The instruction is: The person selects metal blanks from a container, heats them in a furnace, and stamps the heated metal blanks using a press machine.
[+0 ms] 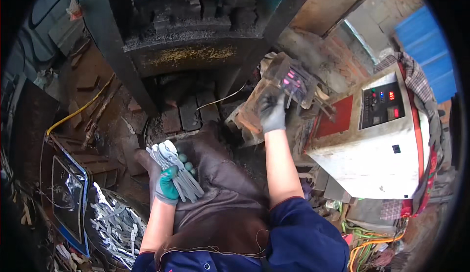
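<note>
My left hand point(168, 185), in a grey glove with green coating, is wrapped around a bundle of long grey metal blanks point(179, 173) above my lap. Its green fingertips show past the bundle's far side. My right hand point(272, 111), in a grey glove blackened over the fingers, reaches forward to the brick-lined heater point(267, 88). The fingers look curled beside a thin rod end point(289, 99), but whether they grip it is unclear. Just beyond, several blank ends point(292, 79) glow pink in the heater's dark opening.
A basket of grey metal blanks point(115, 220) stands at my lower left, beside a blue-edged frame point(85, 208). To the right is a white control cabinet point(367, 161) with lit displays. A heavy dark machine frame point(196, 56) rises ahead. Orange and green cables point(377, 240) lie lower right.
</note>
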Demonstrator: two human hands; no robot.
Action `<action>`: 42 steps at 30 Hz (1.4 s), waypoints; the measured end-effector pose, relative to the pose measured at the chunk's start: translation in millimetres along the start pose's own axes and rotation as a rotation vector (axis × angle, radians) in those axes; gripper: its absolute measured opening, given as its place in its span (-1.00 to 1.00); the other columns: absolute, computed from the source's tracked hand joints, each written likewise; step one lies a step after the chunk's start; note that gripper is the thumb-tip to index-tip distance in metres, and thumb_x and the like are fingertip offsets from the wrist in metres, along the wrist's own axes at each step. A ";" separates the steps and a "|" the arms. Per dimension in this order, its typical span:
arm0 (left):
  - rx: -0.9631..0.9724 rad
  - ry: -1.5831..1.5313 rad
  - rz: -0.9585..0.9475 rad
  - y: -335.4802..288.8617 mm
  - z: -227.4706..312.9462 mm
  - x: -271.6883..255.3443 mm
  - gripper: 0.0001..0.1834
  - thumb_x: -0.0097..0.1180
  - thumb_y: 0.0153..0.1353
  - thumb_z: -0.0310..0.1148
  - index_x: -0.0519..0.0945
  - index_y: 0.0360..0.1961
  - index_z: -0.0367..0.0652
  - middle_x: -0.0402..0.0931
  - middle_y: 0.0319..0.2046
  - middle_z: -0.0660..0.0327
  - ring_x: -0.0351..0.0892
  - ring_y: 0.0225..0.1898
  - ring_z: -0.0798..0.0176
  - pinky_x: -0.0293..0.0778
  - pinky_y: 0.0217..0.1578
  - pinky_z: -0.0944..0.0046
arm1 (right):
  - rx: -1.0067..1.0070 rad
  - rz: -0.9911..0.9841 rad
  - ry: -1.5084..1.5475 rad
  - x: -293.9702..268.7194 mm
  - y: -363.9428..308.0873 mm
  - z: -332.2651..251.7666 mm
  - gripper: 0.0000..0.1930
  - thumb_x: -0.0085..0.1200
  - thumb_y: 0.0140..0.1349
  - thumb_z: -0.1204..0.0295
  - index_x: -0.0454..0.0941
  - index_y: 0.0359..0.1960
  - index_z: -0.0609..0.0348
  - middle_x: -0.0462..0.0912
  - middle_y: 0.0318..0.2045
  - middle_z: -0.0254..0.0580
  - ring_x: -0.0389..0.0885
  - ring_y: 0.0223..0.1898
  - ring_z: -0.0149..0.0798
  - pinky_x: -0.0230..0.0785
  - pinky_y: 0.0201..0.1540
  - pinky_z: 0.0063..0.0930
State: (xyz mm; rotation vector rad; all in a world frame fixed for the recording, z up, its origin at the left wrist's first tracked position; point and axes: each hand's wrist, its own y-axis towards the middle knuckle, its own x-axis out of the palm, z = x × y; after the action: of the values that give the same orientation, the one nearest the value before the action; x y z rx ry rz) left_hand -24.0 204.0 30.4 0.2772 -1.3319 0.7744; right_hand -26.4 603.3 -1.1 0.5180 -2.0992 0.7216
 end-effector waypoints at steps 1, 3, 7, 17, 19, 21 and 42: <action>0.026 0.011 0.015 -2.7 -1.0 -1.5 -0.41 0.28 -0.03 -0.42 0.35 0.08 -0.05 0.50 -0.17 0.25 0.54 -0.19 0.15 0.49 -0.08 0.06 | -0.009 -0.010 -0.010 6.4 1.6 0.5 -0.79 -0.02 0.33 0.24 0.52 -0.28 0.11 0.57 -0.45 -0.39 0.53 -0.47 -0.43 0.48 -0.41 -0.63; 0.032 0.023 0.043 -7.4 -4.0 -2.0 -0.40 0.28 -0.04 -0.41 0.36 0.08 -0.05 0.49 -0.17 0.23 0.54 -0.18 0.14 0.48 -0.08 0.06 | -0.041 0.067 -0.153 5.5 -12.6 4.9 -0.78 -0.07 0.35 0.26 0.51 -0.20 0.13 0.59 -0.34 -0.35 0.55 -0.35 -0.40 0.48 -0.28 -0.57; 0.006 0.080 0.120 -7.4 -3.4 -23.7 -0.40 0.25 -0.06 -0.36 0.37 0.07 -0.17 0.48 -0.15 0.15 0.52 -0.13 0.10 0.47 -0.05 0.07 | 0.087 -0.261 -0.170 32.6 -112.7 19.7 -0.55 -0.27 0.39 0.23 0.30 0.21 0.20 0.39 0.16 -0.12 0.36 0.17 -0.29 0.17 0.23 -0.26; -0.047 -0.062 -0.055 -3.3 -2.7 -26.0 -0.45 0.26 0.04 -0.40 0.40 0.09 -0.19 0.53 -0.11 0.18 0.54 -0.07 0.10 0.49 0.00 0.04 | 0.271 -0.562 -0.648 245.7 -70.4 88.4 -0.67 -0.15 0.33 0.16 0.47 -0.40 0.15 0.40 -0.69 -0.38 0.28 -0.74 -0.46 0.03 -0.73 -0.62; -0.018 -0.051 -0.046 -4.7 -2.0 -22.9 -0.45 0.27 0.04 -0.40 0.40 0.09 -0.19 0.53 -0.11 0.18 0.54 -0.06 0.10 0.49 0.00 0.04 | 0.343 -0.582 -0.669 269.6 -54.9 99.4 -0.66 -0.20 0.34 0.14 0.45 -0.42 0.12 0.40 -0.69 -0.39 0.26 -0.73 -0.45 0.00 -0.72 -0.62; 0.025 -0.015 -0.013 -5.1 -4.0 -21.1 -0.43 0.28 0.03 -0.39 0.40 0.10 -0.18 0.52 -0.11 0.19 0.54 -0.06 0.10 0.49 0.00 0.04 | 0.442 -0.536 -0.669 286.1 -41.6 109.4 -0.66 -0.22 0.35 0.15 0.44 -0.44 0.10 0.41 -0.68 -0.39 0.27 -0.73 -0.46 0.01 -0.72 -0.64; 0.048 -0.030 -0.021 4.8 -12.8 -26.0 -0.54 0.13 0.14 -0.38 0.39 0.09 -0.20 0.50 -0.05 0.08 0.51 0.00 0.07 0.44 0.04 0.09 | 0.020 -1.169 -2.190 65.2 -237.2 56.4 -0.66 0.16 0.09 0.13 0.60 -0.36 0.20 0.59 -0.43 0.07 0.61 -0.42 0.02 0.41 -0.37 -0.27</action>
State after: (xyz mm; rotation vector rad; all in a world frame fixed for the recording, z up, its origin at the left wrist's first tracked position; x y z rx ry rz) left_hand -18.3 206.1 1.6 0.3423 -1.3379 0.7879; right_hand 43.0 381.8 98.1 3.0701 -2.3624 -1.1646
